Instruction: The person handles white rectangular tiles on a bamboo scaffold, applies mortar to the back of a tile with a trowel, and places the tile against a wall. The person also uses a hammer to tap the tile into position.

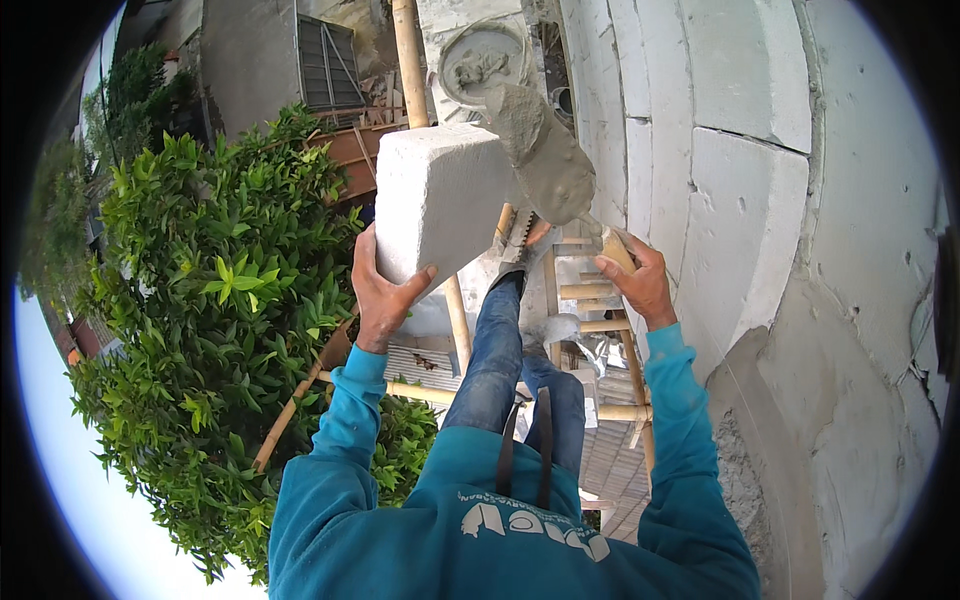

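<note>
My left hand grips the lower end of a white lightweight concrete block, thumb on one face and fingers round the far side. My right hand is closed around the wooden handle of a trowel. Grey wet mortar covers the trowel's blade, which lies beside the block's upper right. Whether the mortar touches the block I cannot tell. Beyond them, a round tub holds more wet mortar.
A wall of pale blocks with mortar joints rises close on my right. Bamboo poles and a bamboo ladder stand around and below me. Leafy green branches fill the left side. My shod foot rests on a surface ahead.
</note>
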### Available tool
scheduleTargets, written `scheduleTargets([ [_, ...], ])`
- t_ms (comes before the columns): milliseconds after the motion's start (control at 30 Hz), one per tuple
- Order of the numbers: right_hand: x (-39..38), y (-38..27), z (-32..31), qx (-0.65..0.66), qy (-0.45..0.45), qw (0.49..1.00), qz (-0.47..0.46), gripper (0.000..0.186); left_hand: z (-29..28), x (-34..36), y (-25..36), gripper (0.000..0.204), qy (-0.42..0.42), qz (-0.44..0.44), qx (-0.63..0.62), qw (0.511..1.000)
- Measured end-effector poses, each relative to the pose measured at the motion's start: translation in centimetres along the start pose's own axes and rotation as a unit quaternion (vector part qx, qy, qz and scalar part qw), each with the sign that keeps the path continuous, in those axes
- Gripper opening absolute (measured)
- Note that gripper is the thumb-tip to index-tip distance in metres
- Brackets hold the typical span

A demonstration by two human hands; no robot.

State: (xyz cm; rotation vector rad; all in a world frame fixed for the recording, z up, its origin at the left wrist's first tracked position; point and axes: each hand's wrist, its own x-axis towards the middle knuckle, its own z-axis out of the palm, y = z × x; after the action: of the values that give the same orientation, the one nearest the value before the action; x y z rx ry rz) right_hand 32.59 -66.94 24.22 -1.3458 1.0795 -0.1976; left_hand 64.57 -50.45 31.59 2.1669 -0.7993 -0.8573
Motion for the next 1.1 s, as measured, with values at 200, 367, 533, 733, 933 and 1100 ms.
scheduleTargets([
  [200, -4.1, -0.4, 0.2, 0.035, 0.033, 0.998, 0.034, 0.055, 0.4, -1.1, 0.7, 0.080, 0.004, -0.061, -0.085, 0.994],
  [367, -6.2, 0.0, -0.3, 0.040, 0.072, 0.994, 0.077, 0.055, 0.5, -2.0, 2.1, 0.080, -0.008, -0.110, -0.215, 0.970],
  [533, -7.2, 0.9, -0.2, 0.038, 0.093, 0.993, 0.068, 0.054, 1.3, -2.6, 2.1, 0.077, 0.012, -0.071, -0.130, 0.989],
  [733, -8.1, 1.1, 0.7, 0.018, 0.110, 0.993, 0.044, 0.054, 1.8, -2.9, 3.4, 0.075, 0.019, -0.070, -0.109, 0.991],
  [933, -8.4, -1.3, 0.4, -0.091, 0.131, 0.987, -0.036, 0.053, 0.9, -2.6, 3.8, 0.074, -0.020, -0.150, -0.242, 0.958],
  [1100, -6.9, -5.3, -1.4, -0.222, 0.163, 0.942, -0.190, 0.051, -1.2, -2.7, 3.6, 0.077, -0.078, -0.186, -0.324, 0.924],
])
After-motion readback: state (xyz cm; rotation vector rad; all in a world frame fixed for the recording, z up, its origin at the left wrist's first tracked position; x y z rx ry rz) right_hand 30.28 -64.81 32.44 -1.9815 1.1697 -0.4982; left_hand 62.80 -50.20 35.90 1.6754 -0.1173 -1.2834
